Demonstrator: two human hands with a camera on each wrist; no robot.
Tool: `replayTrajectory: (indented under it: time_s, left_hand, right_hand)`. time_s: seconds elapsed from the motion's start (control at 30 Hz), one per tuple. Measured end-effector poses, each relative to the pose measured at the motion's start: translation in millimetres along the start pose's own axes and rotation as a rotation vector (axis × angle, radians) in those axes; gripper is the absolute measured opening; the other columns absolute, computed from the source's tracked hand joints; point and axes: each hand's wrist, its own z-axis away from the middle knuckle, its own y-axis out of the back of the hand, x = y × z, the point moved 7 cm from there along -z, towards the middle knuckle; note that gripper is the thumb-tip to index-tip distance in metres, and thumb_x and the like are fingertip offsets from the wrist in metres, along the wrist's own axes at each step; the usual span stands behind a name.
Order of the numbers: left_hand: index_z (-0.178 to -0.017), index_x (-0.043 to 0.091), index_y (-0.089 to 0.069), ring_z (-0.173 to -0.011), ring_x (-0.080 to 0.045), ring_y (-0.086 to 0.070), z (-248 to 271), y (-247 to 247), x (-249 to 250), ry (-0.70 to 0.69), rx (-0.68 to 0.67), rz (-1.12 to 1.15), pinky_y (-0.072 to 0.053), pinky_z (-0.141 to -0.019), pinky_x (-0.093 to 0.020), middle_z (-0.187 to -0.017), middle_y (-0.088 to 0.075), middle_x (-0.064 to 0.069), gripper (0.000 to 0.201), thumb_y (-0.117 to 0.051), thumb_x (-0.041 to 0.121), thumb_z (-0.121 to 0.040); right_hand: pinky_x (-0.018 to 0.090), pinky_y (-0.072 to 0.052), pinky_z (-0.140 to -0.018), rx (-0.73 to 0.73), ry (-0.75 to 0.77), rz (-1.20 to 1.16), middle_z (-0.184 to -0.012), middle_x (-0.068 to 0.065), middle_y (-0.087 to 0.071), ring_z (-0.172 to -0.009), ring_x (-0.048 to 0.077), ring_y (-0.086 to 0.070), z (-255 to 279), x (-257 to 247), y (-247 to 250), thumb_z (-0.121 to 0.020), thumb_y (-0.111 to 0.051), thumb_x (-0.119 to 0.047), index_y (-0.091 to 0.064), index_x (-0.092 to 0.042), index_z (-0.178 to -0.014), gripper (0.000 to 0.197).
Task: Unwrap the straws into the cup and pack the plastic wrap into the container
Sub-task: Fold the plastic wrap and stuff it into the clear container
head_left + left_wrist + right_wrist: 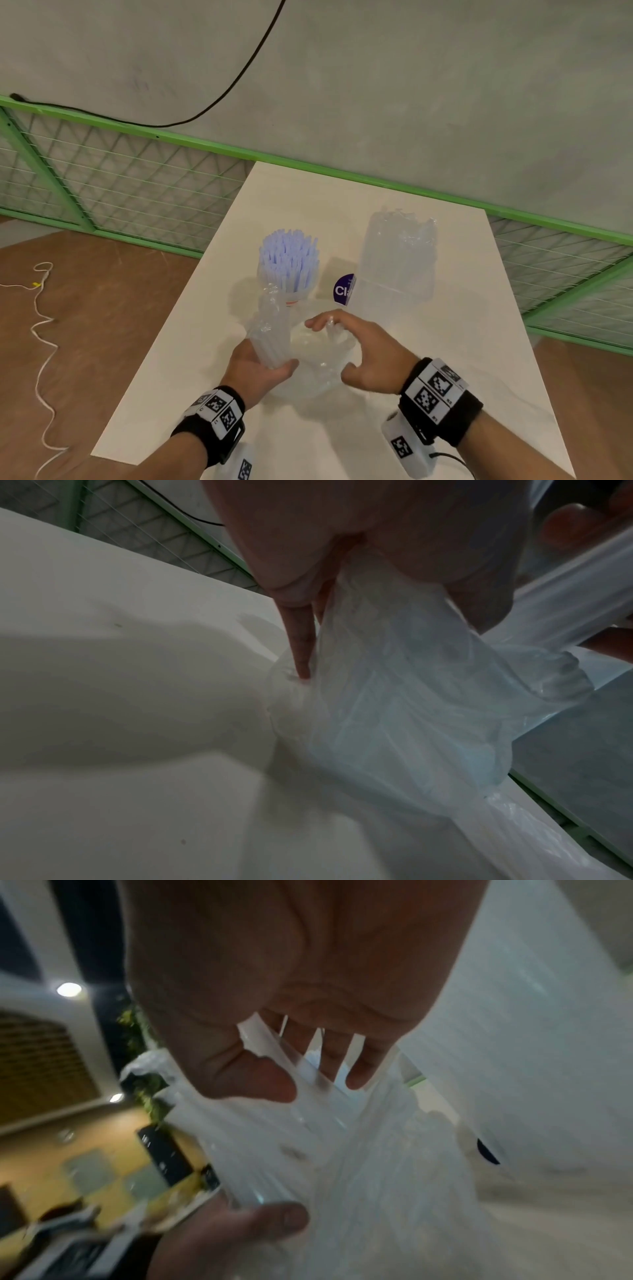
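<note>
**Wrapped straws gripped in the left hand, wrap drawn aside by the right**

A bundle of wrapped straws [270, 337] is gripped in the left hand [255, 371], with the thumb and fingers curled round its lower end, so that the bundle rises up and away from the grip, tilted slightly. In the left wrist view the loose plastic wrap [394, 710] is seen hanging below the closed fingers [298, 639] of that hand, down to the table [120, 723].

The right hand [368, 353] is held just to the right of the left-hand grip. Its fingers are curled over a fold of the clear wrap and the thumb is bent beneath; in the right wrist view the film [308, 1137] is seen stretched from between the fingers [359, 1069] and thumb down towards the left thumb. How firmly the film is pinched cannot be told because of blur.

Beyond the left-hand grip, just behind the top of the bundle, a cup [289, 274] full of unwrapped lilac straws is seen standing upright. Beyond the right hand, a tall clear container [397, 260] holding crumpled wrap stands, with a purple label [342, 290] showing between it and the cup. All rests on the white table [462, 359].
</note>
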Motion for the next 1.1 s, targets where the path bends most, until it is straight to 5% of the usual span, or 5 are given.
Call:
replayTrajectory:
  time_s: [0.27, 0.5, 0.67, 0.83, 1.1]
  left_hand:
    - [-0.095, 0.028, -0.063, -0.078, -0.01, -0.068, -5, -9, 1, -0.015, -0.002, -0.038, -0.058, -0.072, -0.033, -0.083, -0.071, 0.004, 0.052, -0.08, 0.034, -0.045]
    - [-0.109, 0.017, -0.062, -0.082, -0.001, -0.068, 4, -11, 10, -0.084, 0.004, 0.047, -0.05, -0.065, -0.01, -0.093, -0.072, 0.0, 0.046, -0.082, 0.006, -0.069]
    - [-0.123, 0.025, -0.056, -0.102, -0.006, -0.067, -7, -12, -4, -0.066, -0.014, 0.068, -0.053, -0.09, -0.029, -0.11, -0.07, 0.006, 0.073, -0.09, 0.024, -0.059]
    - [-0.119, 0.013, -0.058, -0.087, 0.005, -0.066, -7, -12, 1, -0.064, 0.022, 0.016, -0.048, -0.071, -0.006, -0.097, -0.071, 0.005, 0.061, -0.087, 0.014, -0.065]
    - [-0.111, 0.018, -0.061, -0.078, 0.0, -0.068, -6, -9, 4, -0.044, 0.03, 0.014, -0.051, -0.065, -0.011, -0.086, -0.073, 0.003, 0.052, -0.087, 0.022, -0.066]
  right_hand:
    - [0.021, -0.032, -0.106, 0.229, 0.05, 0.196, -0.132, -0.021, -0.051, -0.12, -0.007, -0.04, -8, 10, -33, -0.067, -0.087, -0.034, -0.042, -0.039, -0.129, 0.077]
    - [0.011, -0.042, -0.089, 0.543, 0.048, -0.109, -0.11, -0.017, -0.064, -0.106, 0.007, -0.061, -15, -5, -22, -0.069, -0.079, -0.004, -0.057, -0.025, -0.113, 0.053]
    - [0.013, -0.045, -0.083, 0.621, 0.024, -0.207, -0.094, -0.012, -0.07, -0.096, 0.009, -0.065, -19, -7, -14, -0.071, -0.076, 0.0, -0.057, -0.027, -0.114, 0.054]
    - [0.017, -0.046, -0.085, 0.673, 0.085, -0.115, -0.092, -0.011, -0.064, -0.095, 0.014, -0.064, -21, -8, -5, -0.079, -0.069, -0.001, -0.054, -0.035, -0.117, 0.053]
    - [0.012, -0.045, -0.079, 0.683, 0.155, 0.044, -0.087, -0.008, -0.069, -0.084, 0.003, -0.064, -17, -2, 10, -0.084, -0.075, -0.008, -0.071, -0.015, -0.088, 0.009]
